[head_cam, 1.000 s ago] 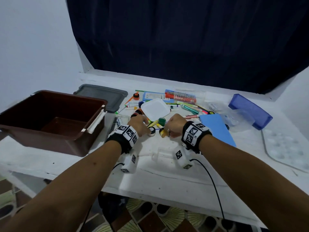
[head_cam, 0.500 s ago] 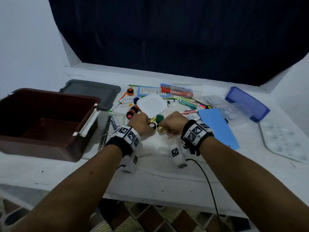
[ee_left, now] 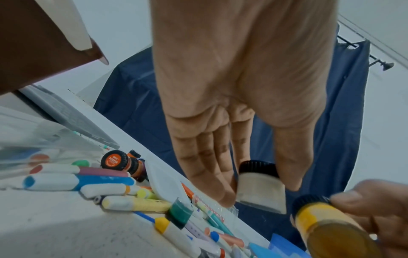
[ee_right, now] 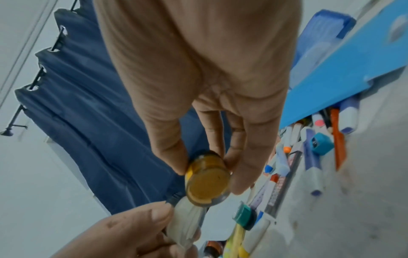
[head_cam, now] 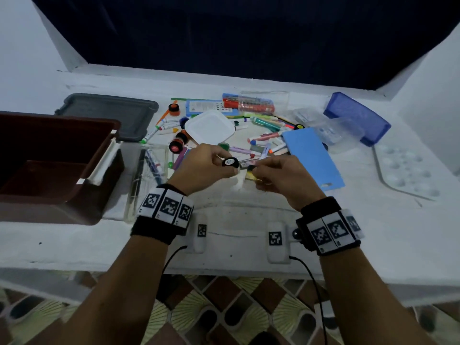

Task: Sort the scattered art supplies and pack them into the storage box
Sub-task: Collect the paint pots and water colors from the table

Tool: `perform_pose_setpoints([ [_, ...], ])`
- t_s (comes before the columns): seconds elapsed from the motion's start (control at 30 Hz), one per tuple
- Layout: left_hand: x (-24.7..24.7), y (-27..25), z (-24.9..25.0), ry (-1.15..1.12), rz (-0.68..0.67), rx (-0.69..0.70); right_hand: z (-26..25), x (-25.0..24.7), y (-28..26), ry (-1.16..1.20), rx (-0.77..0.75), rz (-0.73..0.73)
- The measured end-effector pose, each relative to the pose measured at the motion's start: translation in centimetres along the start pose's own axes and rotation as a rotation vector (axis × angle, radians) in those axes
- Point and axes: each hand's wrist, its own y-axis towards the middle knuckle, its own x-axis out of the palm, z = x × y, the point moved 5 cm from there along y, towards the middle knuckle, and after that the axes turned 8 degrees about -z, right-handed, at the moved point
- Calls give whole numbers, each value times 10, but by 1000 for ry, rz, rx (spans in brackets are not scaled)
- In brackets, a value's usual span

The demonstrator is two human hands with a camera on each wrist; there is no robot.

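Note:
My left hand (head_cam: pixel 214 163) pinches a small white paint jar (ee_left: pixel 260 185) with a black cap (head_cam: pixel 230 162) between thumb and fingers, lifted above the table. Close beside it, my right hand (head_cam: pixel 271 170) grips a yellow paint jar (ee_right: pixel 207 181), also black-capped (ee_left: pixel 309 203); the two jars almost touch. Below and behind both hands lies a scatter of markers (head_cam: pixel 263 143) and crayons (ee_left: pixel 123 203), with a green-capped jar (ee_left: pixel 180 212) among them. The brown storage box (head_cam: pixel 49 155) stands open at the left.
A grey lid (head_cam: pixel 109 113) lies behind the box. A white square lid (head_cam: pixel 210 127), orange paint jars (head_cam: pixel 178 143), a blue board (head_cam: pixel 312 158), a blue case (head_cam: pixel 357 118), a clear pen box (head_cam: pixel 149 170) and a white palette (head_cam: pixel 405 170) crowd the table.
Both hands have lifted off the table toward me, each carrying its jar. The head camera has tilted down, so more of the floor shows.

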Motion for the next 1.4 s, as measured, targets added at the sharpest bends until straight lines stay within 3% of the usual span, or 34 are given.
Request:
perform_pose_setpoints([
  [0.13, 8, -12, -1, 68, 12, 5, 14, 3, -11, -133, -53, -21],
  [0.3, 21, -22, -7, 102, -21, -20, 32, 9, -6, -602, -97, -69],
  [0.5, 40, -27, -13, 242, -94, -6, 30, 20, -9, -920, -140, -126],
  [0.8, 51, -18, -14, 450, -112, -27, 27, 29, -4, -1032, -202, -110],
  [1.4, 43, -4, -10, 481, -237, -52, 23, 31, 5, -1092, -185, -243],
])
